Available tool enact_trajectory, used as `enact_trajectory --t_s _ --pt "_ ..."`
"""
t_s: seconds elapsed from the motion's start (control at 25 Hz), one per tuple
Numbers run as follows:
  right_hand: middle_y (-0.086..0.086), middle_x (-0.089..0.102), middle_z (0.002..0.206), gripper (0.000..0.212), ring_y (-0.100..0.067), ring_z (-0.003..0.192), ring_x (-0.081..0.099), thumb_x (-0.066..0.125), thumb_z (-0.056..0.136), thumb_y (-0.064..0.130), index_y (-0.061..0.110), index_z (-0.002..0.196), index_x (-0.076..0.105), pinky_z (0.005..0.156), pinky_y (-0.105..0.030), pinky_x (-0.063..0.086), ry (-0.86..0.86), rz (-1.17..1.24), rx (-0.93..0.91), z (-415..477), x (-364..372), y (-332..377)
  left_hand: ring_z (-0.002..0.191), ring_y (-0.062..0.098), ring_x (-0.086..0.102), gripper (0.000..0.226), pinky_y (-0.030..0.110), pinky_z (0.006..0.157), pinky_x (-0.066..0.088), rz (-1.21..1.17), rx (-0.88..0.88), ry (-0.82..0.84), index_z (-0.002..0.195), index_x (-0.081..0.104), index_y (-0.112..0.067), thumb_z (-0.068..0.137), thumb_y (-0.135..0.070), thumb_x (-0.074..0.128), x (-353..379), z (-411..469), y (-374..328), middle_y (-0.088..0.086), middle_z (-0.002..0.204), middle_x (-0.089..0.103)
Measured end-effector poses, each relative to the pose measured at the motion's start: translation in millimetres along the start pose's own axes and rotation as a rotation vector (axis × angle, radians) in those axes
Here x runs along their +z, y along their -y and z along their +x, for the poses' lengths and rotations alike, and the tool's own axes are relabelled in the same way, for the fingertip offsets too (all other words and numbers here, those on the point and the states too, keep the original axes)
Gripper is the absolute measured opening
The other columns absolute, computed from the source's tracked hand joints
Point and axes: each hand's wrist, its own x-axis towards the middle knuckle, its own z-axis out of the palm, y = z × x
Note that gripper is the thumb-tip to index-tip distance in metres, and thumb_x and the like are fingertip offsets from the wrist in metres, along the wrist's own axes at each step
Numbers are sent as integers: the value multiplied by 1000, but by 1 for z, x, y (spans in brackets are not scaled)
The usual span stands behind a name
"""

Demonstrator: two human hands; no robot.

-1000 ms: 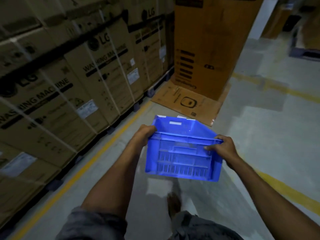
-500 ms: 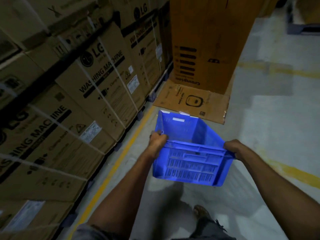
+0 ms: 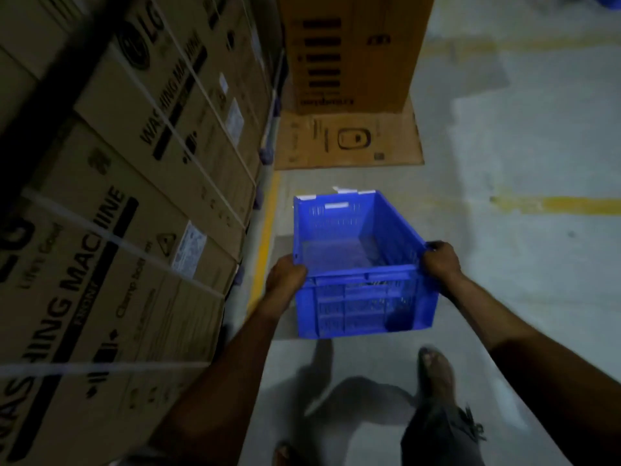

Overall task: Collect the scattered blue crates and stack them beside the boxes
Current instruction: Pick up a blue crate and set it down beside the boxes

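I carry an empty blue crate [image 3: 356,297] with slotted walls above the grey floor, its open top facing me. My left hand [image 3: 285,275] grips the near left corner of its rim. My right hand [image 3: 440,262] grips the near right corner. The crate hangs level in front of my body, close to the row of strapped washing machine boxes [image 3: 127,203] on my left.
A tall orange-brown carton [image 3: 349,52] stands ahead on a flattened cardboard sheet [image 3: 346,142]. A yellow floor line [image 3: 265,243] runs along the box row, another yellow line [image 3: 571,205] at right. My feet [image 3: 437,368] show below the crate.
I have walked forward along the boxes and my view has tilted down. The crate has levelled out and sunk lower, so its inside now shows. Both hands keep their grip.
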Motion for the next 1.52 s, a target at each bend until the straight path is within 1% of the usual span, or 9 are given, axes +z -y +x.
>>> enact_trajectory --t_s 0.12,0.36,0.52,0.8,0.92,1.04,1.16,1.32,1.52 --pt "-21 66 125 50 -38 117 61 53 81 8 7 131 60 99 -40 46 -55 37 42 -25 62 -20 94 35 67 55 36 77 53 -40 16 -40 108 67 -18 60 -29 43 -2 25 64 16 106 71" --pt "-19 64 128 58 -37 118 60 50 76 14 10 133 57 99 -41 46 -120 63 -30 39 184 -85 95 34 68 53 39 79 55 -63 99 -112 119 66 -20 69 -22 49 62 142 169 14 109 71" --pt "-16 64 128 75 -36 117 60 41 60 20 13 133 58 100 -41 47 -211 108 -120 115 267 -130 98 34 68 48 42 82 58 -53 197 -167 124 64 -23 78 -15 53 119 244 227 11 113 71" --pt "-15 63 130 57 -35 119 58 49 79 3 14 134 55 99 -40 46 -320 138 -257 232 378 -193 92 35 66 37 36 70 49 0 371 -280 122 64 -16 87 -11 55 187 382 297 13 109 70" --pt "-16 61 131 57 -37 118 58 48 80 2 12 136 52 97 -41 47 -316 134 -319 267 408 -207 96 35 64 36 37 73 48 35 416 -328 128 60 -14 92 -15 54 202 422 313 14 117 67" --pt "-17 59 137 56 -37 123 56 48 88 6 11 144 45 100 -40 44 -278 20 -405 289 430 -223 110 42 62 41 44 87 51 135 474 -343 136 52 -12 96 -22 52 214 449 330 19 126 64" --pt "-17 60 135 51 -37 122 57 45 99 29 13 147 42 97 -38 45 -305 -35 -456 294 438 -232 110 44 61 43 46 87 50 174 480 -402 139 48 -11 97 -22 49 222 455 337 22 125 61" --pt "-15 44 148 66 -33 131 48 39 99 54 15 152 31 102 -43 43 -323 -206 -582 282 448 -244 114 44 57 47 47 87 48 216 452 -389 145 40 -7 100 -18 46 220 449 331 24 131 56" --pt "-19 38 148 65 -40 126 49 43 97 39 14 154 26 98 -46 44 -332 -266 -550 289 449 -239 120 44 53 55 49 91 47 285 404 -396 154 25 -8 102 -16 41 224 446 329 24 136 51"
